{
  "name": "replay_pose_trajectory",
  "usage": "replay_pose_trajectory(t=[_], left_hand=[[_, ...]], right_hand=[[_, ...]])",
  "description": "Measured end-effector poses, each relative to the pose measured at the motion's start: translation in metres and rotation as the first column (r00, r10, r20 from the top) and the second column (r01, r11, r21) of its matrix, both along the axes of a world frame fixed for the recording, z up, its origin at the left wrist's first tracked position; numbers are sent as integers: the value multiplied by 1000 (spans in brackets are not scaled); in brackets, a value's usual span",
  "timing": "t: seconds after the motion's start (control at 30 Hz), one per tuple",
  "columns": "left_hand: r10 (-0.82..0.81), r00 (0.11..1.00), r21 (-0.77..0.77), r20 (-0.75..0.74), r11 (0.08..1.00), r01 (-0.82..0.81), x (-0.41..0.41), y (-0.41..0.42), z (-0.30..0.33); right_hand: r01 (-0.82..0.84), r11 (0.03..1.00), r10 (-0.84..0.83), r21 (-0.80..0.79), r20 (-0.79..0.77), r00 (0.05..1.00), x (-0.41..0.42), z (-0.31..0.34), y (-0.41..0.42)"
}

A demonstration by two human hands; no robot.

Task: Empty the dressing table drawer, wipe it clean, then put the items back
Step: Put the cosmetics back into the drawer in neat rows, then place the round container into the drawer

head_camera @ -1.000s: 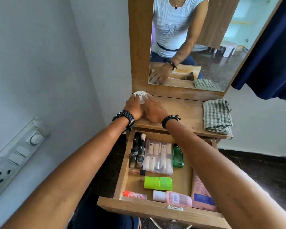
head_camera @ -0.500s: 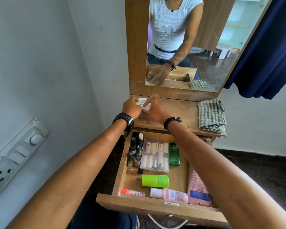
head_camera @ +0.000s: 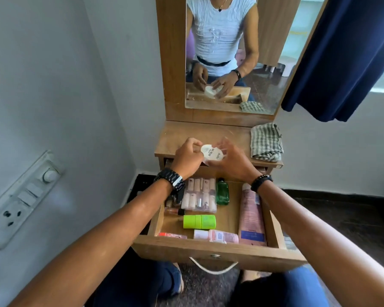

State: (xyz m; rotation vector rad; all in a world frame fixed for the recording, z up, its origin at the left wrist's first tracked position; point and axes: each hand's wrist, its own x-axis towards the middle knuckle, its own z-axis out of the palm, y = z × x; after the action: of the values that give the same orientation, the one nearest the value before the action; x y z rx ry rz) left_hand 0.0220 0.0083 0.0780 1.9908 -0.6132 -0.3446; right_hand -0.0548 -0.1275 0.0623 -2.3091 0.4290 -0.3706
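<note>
The open wooden drawer (head_camera: 220,251) juts out from under the worktop (head_camera: 208,134) and is still full. Inside, at the back, lies a clear case of small tubes (head_camera: 200,196) with a green glass bottle (head_camera: 222,193) just beside it on the right. In front of the case lies a lime green container (head_camera: 199,221) on its side, and against the front wall rest a pink bottle (head_camera: 217,236) and a small orange-capped tube (head_camera: 172,235). A tall pink pouch (head_camera: 251,216) lies along the right wall. Some dark items sit at the back left corner, partly hidden by the left wrist.

Above the drawer's back edge, both hands hold a small round white tub (head_camera: 211,154) with printed lettering, lifted clear of the worktop. The left hand (head_camera: 187,159) is curled around its left side; the right hand (head_camera: 232,160) cups it from the right, fingers bent around the rim. Each wrist wears a dark band.

A folded green checked cloth (head_camera: 267,142) lies at the right end of the worktop, well apart from the hands. The mirror (head_camera: 231,52) behind reflects the hands and tub
</note>
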Motion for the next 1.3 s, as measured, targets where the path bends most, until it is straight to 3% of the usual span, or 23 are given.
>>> replay_pose_trajectory(t=[0.23, 0.37, 0.53, 0.83, 1.0, 1.13, 1.23, 1.3], left_hand=[[-241, 969, -36, -55, 970, 239, -58, 39, -25], [-215, 964, 151, 153, 970, 193, -75, 65, -52], [-227, 862, 319, 453, 944, 81, -87, 84, -73], [-190, 716, 309, 672, 950, -38, -89, 85, -87], [-174, 657, 297, 734, 951, -80, -88, 85, -86], [-145, 653, 283, 744, 953, -111, -84, 82, -88], [-118, 643, 272, 757, 951, -145, -77, 77, -90], [-104, 625, 245, 774, 959, -144, -71, 72, -91]], right_hand=[[-39, 998, 44, 56, -90, 995, -81, -20, 10], [-73, 979, 14, -189, -293, 956, -99, -45, 14], [-207, 921, 41, -331, -446, 894, -103, -69, 21], [-296, 866, 46, -404, -525, 850, -90, -78, 27], [-278, 896, 66, -346, -514, 855, -94, -75, 16], [-116, 965, 49, -234, -272, 961, -116, -48, 25], [-219, 971, 200, -94, -173, 964, -148, -36, 49], [-302, 930, 262, -208, -198, 944, -163, -47, 54]])
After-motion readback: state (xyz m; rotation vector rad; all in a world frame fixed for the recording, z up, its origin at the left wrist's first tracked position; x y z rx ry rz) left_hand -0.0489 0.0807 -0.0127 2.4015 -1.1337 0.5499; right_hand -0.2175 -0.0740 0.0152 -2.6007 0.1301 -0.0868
